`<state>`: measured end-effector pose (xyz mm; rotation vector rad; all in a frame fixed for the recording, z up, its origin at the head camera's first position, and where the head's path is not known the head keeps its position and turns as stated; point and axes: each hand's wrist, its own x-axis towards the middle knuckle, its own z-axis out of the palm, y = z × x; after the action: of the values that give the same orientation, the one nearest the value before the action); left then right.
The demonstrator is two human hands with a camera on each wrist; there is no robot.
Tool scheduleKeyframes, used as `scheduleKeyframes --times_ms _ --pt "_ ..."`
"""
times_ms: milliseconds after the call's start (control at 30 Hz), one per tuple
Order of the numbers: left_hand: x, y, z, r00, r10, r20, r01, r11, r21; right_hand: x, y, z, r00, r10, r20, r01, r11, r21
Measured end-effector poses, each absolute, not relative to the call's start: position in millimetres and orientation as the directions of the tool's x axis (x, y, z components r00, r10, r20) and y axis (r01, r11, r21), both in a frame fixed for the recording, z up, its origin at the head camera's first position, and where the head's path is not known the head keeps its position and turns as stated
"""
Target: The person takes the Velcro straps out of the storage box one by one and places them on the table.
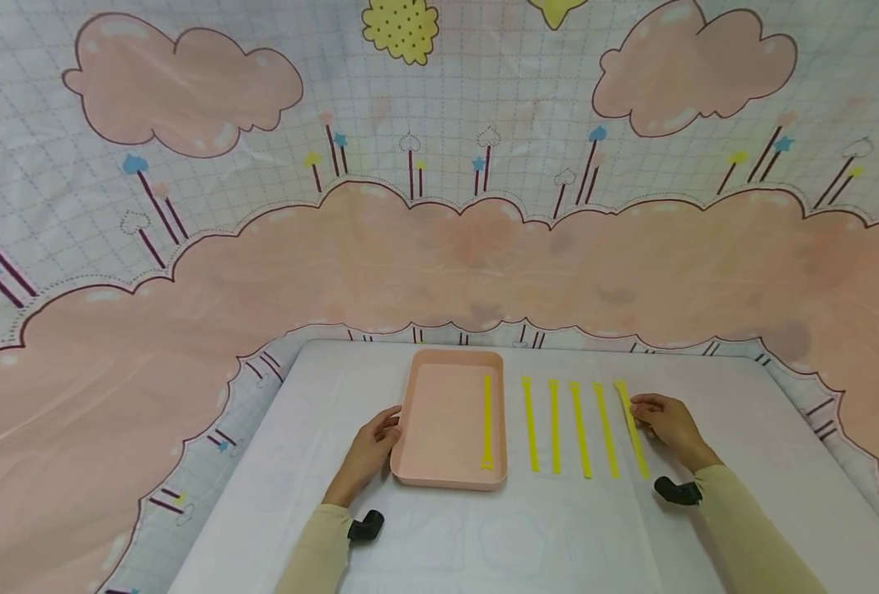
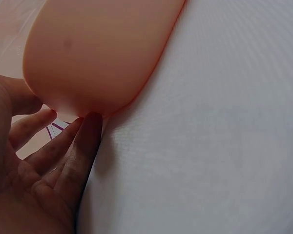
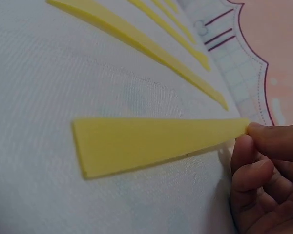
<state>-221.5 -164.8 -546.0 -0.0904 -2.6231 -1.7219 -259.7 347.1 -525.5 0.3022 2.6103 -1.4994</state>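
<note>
A pale pink tray (image 1: 439,421) lies on the white table, with one yellow strip (image 1: 487,425) along its right side. My left hand (image 1: 368,454) holds the tray's left edge; in the left wrist view, the fingertips (image 2: 90,126) meet its outer wall. To the right of the tray, several yellow strips (image 1: 555,427) with widened ends lie roughly side by side. The rightmost yellow strip (image 3: 156,144) is pinched between the thumb and fingers of my right hand (image 1: 669,425), near its far end. Its near end spreads towards the right wrist camera.
The white table (image 1: 439,540) extends in front of the tray and to both sides. Behind its far edge hangs a printed cloth (image 1: 447,272) with clouds and stars. Black wrist devices (image 1: 366,526) sit at both sleeve cuffs.
</note>
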Motion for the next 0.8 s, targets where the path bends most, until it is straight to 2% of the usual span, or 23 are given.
scheduleKeyframes --times_ms 433,800 --pt "-222.7 -165.0 -545.6 -0.999 0.045 0.025 0.041 0.376 0.926 -262.0 347.3 -527.5 -0.976 0.125 -0.179 0.218 0.525 -0.823" --pt "-220.4 -168.0 -547.4 -0.998 0.051 0.038 0.055 0.388 0.92 -254.2 338.0 -517.0 -0.982 0.072 -0.173 0.187 0.423 -0.887"
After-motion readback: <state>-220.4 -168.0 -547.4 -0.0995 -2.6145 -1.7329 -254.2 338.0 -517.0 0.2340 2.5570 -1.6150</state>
